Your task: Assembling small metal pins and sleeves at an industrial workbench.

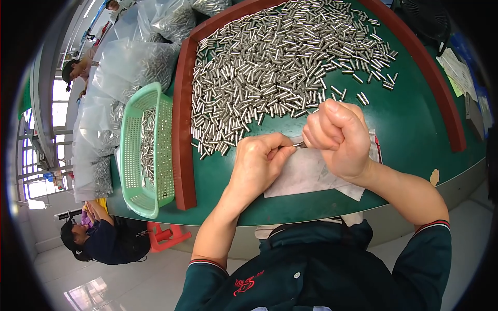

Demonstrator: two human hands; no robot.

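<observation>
My left hand (259,160) and my right hand (340,137) meet over a sheet of white paper (306,176) on the green table (415,124). Between their fingertips they pinch one small metal cylinder (299,145), its end showing between thumb and fingers. The right hand is curled into a fist around its part of the piece. A large heap of the same shiny metal cylinders (280,67) lies on the table just beyond both hands.
A red-brown raised rim (182,135) borders the green table. A light green plastic basket (145,150) with more cylinders sits to the left, beside clear plastic bags (129,67) of them. A person (98,238) crouches on the floor at lower left; papers (456,72) lie far right.
</observation>
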